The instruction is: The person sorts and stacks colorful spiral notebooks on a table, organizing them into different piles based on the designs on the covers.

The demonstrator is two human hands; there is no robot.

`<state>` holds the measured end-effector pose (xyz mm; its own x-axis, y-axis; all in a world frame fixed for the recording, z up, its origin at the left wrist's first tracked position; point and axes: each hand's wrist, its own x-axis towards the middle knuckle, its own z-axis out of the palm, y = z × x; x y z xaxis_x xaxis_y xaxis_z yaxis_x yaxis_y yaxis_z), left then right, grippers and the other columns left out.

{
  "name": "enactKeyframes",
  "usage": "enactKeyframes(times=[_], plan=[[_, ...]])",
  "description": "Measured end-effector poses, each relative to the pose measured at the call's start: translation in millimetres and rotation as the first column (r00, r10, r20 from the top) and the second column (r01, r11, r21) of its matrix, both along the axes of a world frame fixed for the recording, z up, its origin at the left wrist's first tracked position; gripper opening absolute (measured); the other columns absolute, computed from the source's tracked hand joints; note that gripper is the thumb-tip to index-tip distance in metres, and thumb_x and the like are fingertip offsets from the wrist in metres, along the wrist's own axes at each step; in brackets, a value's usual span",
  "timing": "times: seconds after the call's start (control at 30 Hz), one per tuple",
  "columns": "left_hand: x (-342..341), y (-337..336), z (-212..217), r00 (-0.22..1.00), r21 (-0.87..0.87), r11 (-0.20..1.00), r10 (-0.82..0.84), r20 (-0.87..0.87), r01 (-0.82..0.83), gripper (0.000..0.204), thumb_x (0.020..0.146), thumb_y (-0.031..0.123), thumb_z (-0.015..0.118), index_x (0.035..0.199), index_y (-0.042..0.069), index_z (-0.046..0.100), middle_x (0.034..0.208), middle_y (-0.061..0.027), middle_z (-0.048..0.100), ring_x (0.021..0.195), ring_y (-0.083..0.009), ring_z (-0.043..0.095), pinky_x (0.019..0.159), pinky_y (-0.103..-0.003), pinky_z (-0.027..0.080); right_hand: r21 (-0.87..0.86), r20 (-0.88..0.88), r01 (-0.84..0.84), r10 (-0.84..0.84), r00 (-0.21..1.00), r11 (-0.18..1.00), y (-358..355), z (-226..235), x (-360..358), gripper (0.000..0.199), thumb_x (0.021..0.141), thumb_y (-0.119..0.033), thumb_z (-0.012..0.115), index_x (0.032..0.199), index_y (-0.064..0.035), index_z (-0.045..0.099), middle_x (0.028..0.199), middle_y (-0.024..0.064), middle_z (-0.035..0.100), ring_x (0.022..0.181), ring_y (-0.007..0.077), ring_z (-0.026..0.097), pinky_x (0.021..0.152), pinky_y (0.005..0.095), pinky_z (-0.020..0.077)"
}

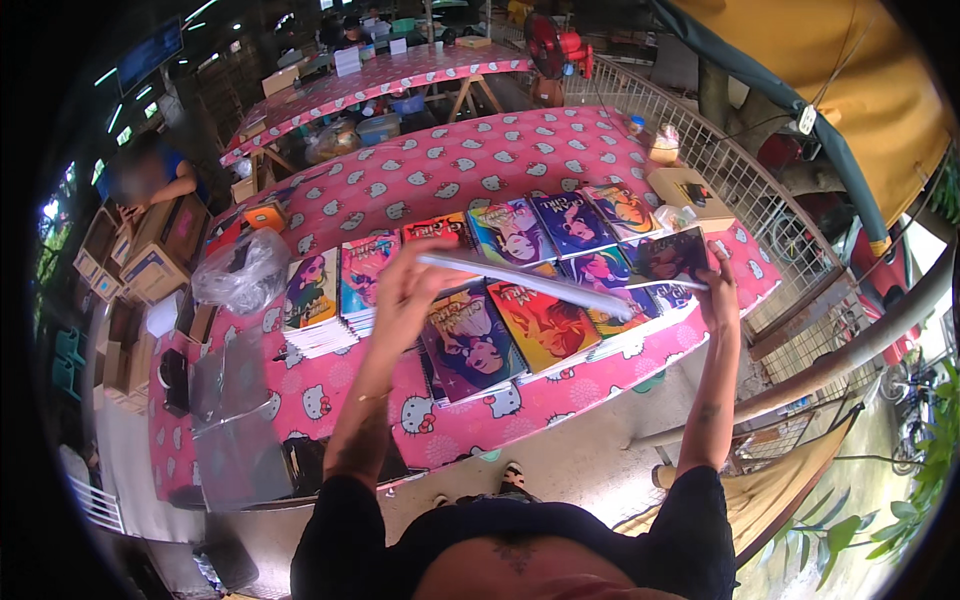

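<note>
Fingers: right hand (pixel 718 290) pinches dark notebook (pixel 668 256) by right edge; left hand (pixel 405 287) blurred at pale notebook (pixel 530 281), grip unclear | Place: both over stacks (pixel 545 322) on table (pixel 350 178) | Handling: likely light, bendy, slick-covered; hold opposite edges

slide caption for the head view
Right hand holding a dark-covered notebook, left hand above stacked spiral notebooks on a pink cat-print tablecloth.
</note>
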<state>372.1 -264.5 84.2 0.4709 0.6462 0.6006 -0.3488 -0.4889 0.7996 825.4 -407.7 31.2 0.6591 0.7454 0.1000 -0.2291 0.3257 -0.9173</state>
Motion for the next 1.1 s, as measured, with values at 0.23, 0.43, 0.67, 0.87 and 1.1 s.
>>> enactKeyframes(times=[0.23,0.43,0.67,0.87,1.1], plan=[[-199,-37,50,0.863,0.191,0.899,0.433,-0.259,-0.394,0.021,0.089,0.018,0.069,0.097,-0.001,0.065,0.068,-0.0007,0.061,0.062,-0.0062,0.057,0.057,-0.023,0.045,0.066,0.193,-0.537,0.517,0.834,0.841,-3,-16,-267,0.078,0.074,0.009,0.064,0.146,-0.0076,0.038,0.134,0.0050,0.050,0.100,0.0136,0.059,0.086,0.0275,0.0505],[-254,9,-63,0.418,0.305,0.873,0.457,-0.785,-0.381,0.034,0.082,0.034,0.075,0.095,0.003,0.069,0.064,-0.0108,0.066,0.054,-0.0165,0.062,0.052,-0.033,0.046,-0.362,0.813,-0.334,0.470,0.344,0.870,19,-184,-493,0.065,0.082,-0.017,0.071,0.140,-0.0059,0.044,0.120,0.0212,0.049,0.108,0.0348,0.054,0.090,0.0420,0.0480],[-163,-14,-226,0.607,0.235,0.756,0.638,-0.474,-0.611,0.071,0.082,0.047,0.071,0.126,-0.005,0.051,0.105,-0.0235,0.065,0.093,-0.0347,0.065,0.079,-0.040,0.052,-0.087,0.951,-0.054,0.099,0.292,0.995,-6,-124,-447,0.057,0.068,0.006,0.059,0.124,-0.0032,0.054,0.127,0.0206,0.052,0.110,0.0400,0.054,0.091,0.0460,0.0478],[-63,-26,-258,0.695,0.110,0.854,0.483,-0.533,-0.509,0.056,0.079,0.038,0.075,0.113,-0.003,0.057,0.097,-0.0183,0.064,0.086,-0.0275,0.064,0.076,-0.039,0.051,-0.288,0.905,0.551,0.410,-0.110,0.783,2,-118,-252,0.075,0.070,0.005,0.058,0.141,-0.0150,0.044,0.151,0.0118,0.036,0.146,0.0327,0.017,0.115,0.0584,0.0151],[-182,-31,-180,0.754,-0.060,0.818,0.496,-0.430,-0.572,0.021,0.089,0.008,0.061,0.110,0.003,0.062,0.072,-0.0111,0.062,0.057,-0.0156,0.057,0.053,-0.030,0.047,-0.192,0.976,0.389,0.133,0.174,0.901,-31,-40,-312,0.026,0.089,-0.002,0.055,0.114,-0.0052,0.061,0.107,0.0129,0.067,0.099,0.0327,0.065,0.087,0.0441,0.0503]])
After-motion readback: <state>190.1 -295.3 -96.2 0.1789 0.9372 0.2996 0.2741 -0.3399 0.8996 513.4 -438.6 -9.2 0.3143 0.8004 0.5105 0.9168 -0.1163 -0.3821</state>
